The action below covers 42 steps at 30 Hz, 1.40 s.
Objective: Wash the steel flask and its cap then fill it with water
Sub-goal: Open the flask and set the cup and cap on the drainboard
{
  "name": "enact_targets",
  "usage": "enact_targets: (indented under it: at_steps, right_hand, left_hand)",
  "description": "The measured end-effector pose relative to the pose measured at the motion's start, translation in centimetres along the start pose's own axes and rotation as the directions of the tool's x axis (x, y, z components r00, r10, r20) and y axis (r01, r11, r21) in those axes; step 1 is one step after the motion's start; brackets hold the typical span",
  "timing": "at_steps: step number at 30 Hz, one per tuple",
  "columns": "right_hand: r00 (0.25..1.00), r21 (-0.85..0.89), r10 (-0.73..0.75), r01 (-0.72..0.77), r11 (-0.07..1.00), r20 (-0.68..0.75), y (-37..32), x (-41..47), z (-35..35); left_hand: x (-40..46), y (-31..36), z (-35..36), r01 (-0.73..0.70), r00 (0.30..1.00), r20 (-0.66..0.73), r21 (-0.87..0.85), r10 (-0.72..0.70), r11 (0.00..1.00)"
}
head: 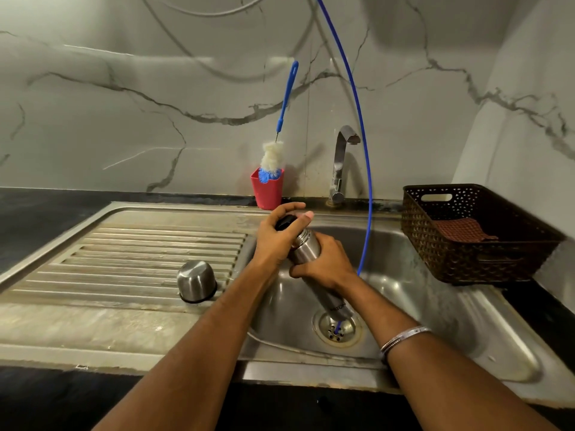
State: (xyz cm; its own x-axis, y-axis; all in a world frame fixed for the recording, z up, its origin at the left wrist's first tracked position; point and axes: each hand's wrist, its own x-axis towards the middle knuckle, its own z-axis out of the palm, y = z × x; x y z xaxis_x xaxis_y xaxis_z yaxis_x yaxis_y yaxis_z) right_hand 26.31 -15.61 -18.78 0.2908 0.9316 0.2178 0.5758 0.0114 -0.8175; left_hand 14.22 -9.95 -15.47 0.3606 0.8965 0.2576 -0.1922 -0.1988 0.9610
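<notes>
The steel flask (326,293) leans tilted over the sink basin (435,306), its base near the drain (337,329). My right hand (326,262) grips the flask's upper body. My left hand (280,234) holds the black stopper (284,221) at the flask's threaded mouth. The steel outer cap (196,280) sits upside down on the ribbed drainboard (140,256), left of the basin.
A steel tap (340,163) stands behind the basin, with no water seen running. A blue hose (365,157) hangs down into the basin. A bottle brush (273,157) stands in a red cup (267,191). A brown basket (473,234) with a cloth sits at the right.
</notes>
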Motion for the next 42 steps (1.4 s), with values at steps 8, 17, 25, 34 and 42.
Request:
enact_targets:
  at_steps: [8,17,25,34,42]
  right_hand:
    - [0.994,-0.122,0.098,-0.091,0.988,0.055,1.8,-0.4,-2.5]
    - [0.996,-0.316,0.083,-0.082,0.945,-0.009,2.1,0.0,-2.0]
    - [0.99,-0.233,0.119,-0.099,0.967,0.075,2.6,0.0,-2.1]
    - [0.992,-0.368,0.098,-0.065,0.927,0.074,2.6,0.0,-1.9]
    - [0.985,-0.332,0.124,-0.077,0.94,0.122,2.8,0.3,-1.7]
  left_hand:
    - [1.1,-0.8,-2.8,-0.153,0.958,0.281,0.36,0.05,0.92]
    - [0.6,-1.4,-1.4,-0.149,0.989,0.079,0.505,0.126,0.85]
    - [1.1,-1.5,-3.3,-0.212,0.956,0.287,0.521,0.065,0.827]
    - [1.2,-3.1,-3.1,-0.157,0.987,0.131,0.601,0.098,0.784]
    - [1.4,-2.4,-3.6,-0.095,0.976,0.216,0.508,-0.02,0.856]
